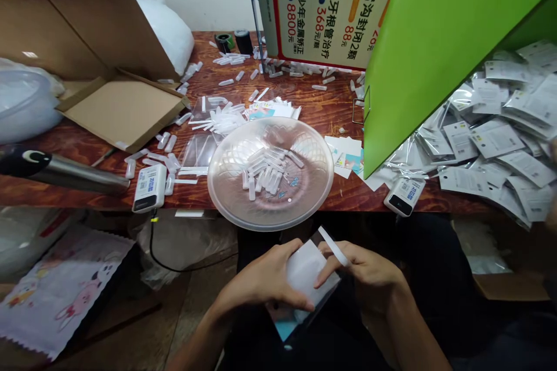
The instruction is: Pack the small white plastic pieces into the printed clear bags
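Note:
Over my lap, my left hand (pixel 278 281) grips a clear plastic bag (pixel 285 327) with a white card (pixel 304 269) inside; its lower corner shows light blue. My left thumb lies across the card's front. My right hand (pixel 359 269) is at the bag's upper right edge, fingers bent around a narrow white strip (pixel 333 245) that slants along the bag's mouth. One right fingertip rests against the card. Just beyond both hands, at the table edge, stands a translucent plastic bowl (pixel 226 208) holding several small clear-white tubes (pixel 265 168) and some small blue pieces (pixel 293 181).
Filled bags (pixel 496 139) are heaped at the right, behind a green panel (pixel 418 58). Loose tubes and cards (pixel 274 109) lie past the bowl. White devices (pixel 150 185) sit near the table edge. A metal-shafted tool (pixel 82 174) and cardboard box (pixel 126 107) are left.

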Tool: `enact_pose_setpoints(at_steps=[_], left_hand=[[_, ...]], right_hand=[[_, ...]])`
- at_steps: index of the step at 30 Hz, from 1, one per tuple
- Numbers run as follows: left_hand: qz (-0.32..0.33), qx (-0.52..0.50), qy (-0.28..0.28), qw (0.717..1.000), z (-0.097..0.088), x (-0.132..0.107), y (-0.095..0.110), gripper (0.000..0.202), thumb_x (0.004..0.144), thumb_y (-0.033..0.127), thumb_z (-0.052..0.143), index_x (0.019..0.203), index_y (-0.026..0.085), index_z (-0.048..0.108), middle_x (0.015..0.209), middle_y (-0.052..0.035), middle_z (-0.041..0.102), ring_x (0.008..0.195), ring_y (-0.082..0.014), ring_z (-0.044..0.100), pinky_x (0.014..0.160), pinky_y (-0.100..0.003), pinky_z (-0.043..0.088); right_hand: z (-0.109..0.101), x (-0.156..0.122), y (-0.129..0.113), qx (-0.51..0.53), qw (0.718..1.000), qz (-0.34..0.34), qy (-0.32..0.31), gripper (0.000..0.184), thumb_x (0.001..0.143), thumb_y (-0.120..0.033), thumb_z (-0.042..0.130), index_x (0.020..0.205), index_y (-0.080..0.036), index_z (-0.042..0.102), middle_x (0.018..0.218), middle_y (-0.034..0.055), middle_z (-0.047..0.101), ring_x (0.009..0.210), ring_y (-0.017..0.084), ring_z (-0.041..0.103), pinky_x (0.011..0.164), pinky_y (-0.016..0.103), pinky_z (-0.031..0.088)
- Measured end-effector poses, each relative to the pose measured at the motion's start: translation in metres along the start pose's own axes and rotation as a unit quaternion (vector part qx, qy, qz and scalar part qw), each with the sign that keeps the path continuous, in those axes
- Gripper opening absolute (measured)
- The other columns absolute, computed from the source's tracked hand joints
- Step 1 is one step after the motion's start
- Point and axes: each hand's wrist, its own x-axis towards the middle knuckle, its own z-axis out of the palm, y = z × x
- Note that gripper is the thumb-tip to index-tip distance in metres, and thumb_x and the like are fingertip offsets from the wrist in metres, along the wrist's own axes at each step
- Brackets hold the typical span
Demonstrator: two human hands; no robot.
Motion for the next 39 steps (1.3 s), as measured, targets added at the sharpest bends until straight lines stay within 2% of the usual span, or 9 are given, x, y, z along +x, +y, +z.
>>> enact_pose_setpoints(at_steps=[3,6,10,13,15,17,21,27,39], left_hand=[[0.012,0.01,0.001,1.0,0.0,0.002,-0.002,0.066,0.052,0.04,0.092,0.107,0.018,0.061,0.086,0.0023,0.061,0.07,-0.0143,0.055,0.052,-0.018,0.04],[0.003,0.012,0.005,1.0,0.001,0.003,-0.004,0.065,0.051,0.039,0.093,0.104,0.018,0.061,0.087,0.002,0.06,0.074,-0.0155,0.054,0.054,-0.019,0.04],[0.002,-0.009,-0.009,1.0,0.003,0.002,-0.006,0.067,0.052,0.041,0.092,0.106,0.018,0.06,0.086,0.0022,0.059,0.071,-0.015,0.053,0.052,-0.019,0.038],[0.022,-0.016,-0.001,1.0,0.001,0.001,-0.008,0.067,0.053,0.042,0.091,0.108,0.018,0.062,0.088,0.0019,0.059,0.073,-0.015,0.052,0.054,-0.018,0.039],[0.028,-0.019,0.011,0.999,-0.002,-0.001,-0.008,0.066,0.053,0.041,0.091,0.108,0.018,0.063,0.09,0.0011,0.06,0.076,-0.016,0.053,0.057,-0.019,0.041],[0.03,-0.023,0.017,0.999,-0.005,-0.002,-0.007,0.066,0.053,0.039,0.092,0.109,0.018,0.063,0.093,0.0001,0.061,0.08,-0.0175,0.054,0.061,-0.02,0.043],[0.015,-0.027,-0.003,1.0,-0.006,0.001,-0.004,0.072,0.053,0.04,0.092,0.114,0.019,0.06,0.093,0.0007,0.061,0.076,-0.0164,0.055,0.06,-0.021,0.044],[0.038,0.003,-0.031,0.999,-0.004,0.009,-0.003,0.068,0.052,0.04,0.092,0.109,0.018,0.061,0.096,0.0006,0.063,0.081,-0.0163,0.054,0.063,-0.021,0.044],[0.02,0.015,-0.035,0.999,-0.003,0.006,-0.002,0.074,0.052,0.045,0.092,0.112,0.018,0.06,0.093,0.0012,0.062,0.08,-0.0171,0.055,0.059,-0.022,0.042]], right_hand=[[0.001,0.004,-0.007,-0.016,1.0,-0.01,-0.01,0.064,0.096,-0.068,0.04,0.097,-0.019,0.082,0.108,0.0105,0.066,0.099,0.024,0.06,0.095,0.039,0.047],[0.004,0.007,-0.01,-0.025,0.999,0.004,-0.04,0.044,0.1,-0.044,0.044,0.098,-0.02,0.081,0.108,0.0089,0.067,0.099,0.023,0.06,0.098,0.04,0.046],[-0.005,-0.001,-0.006,-0.058,0.997,0.021,-0.037,0.035,0.087,-0.016,0.046,0.087,-0.021,0.081,0.103,0.0068,0.067,0.097,0.021,0.061,0.094,0.037,0.048],[-0.028,-0.021,0.0,-0.123,0.98,0.016,0.158,0.03,0.084,-0.015,0.05,0.063,-0.018,0.071,0.097,0.0075,0.065,0.093,0.02,0.061,0.086,0.033,0.049],[-0.043,-0.037,0.002,-0.142,0.933,0.023,0.33,0.02,0.087,-0.021,0.057,0.07,-0.019,0.068,0.094,0.007,0.064,0.086,0.019,0.061,0.079,0.031,0.05],[-0.049,-0.048,0.003,-0.119,0.899,0.055,0.418,0.012,0.087,-0.032,0.066,0.088,-0.02,0.068,0.085,0.0046,0.064,0.072,0.017,0.061,0.067,0.029,0.05],[-0.03,-0.041,0.005,-0.077,0.943,0.066,0.316,0.041,0.087,-0.056,0.068,0.078,-0.016,0.068,0.066,0.0021,0.059,0.057,0.014,0.053,0.056,0.026,0.044],[0.01,-0.007,0.015,0.03,0.995,-0.026,0.095,0.086,0.089,-0.083,0.024,0.084,-0.015,0.076,0.099,0.0103,0.057,0.093,0.022,0.053,0.082,0.034,0.046],[0.02,-0.008,0.006,0.041,0.995,-0.03,0.082,0.091,0.09,-0.081,0.015,0.083,-0.015,0.077,0.108,0.0116,0.053,0.101,0.025,0.049,0.096,0.041,0.042]])
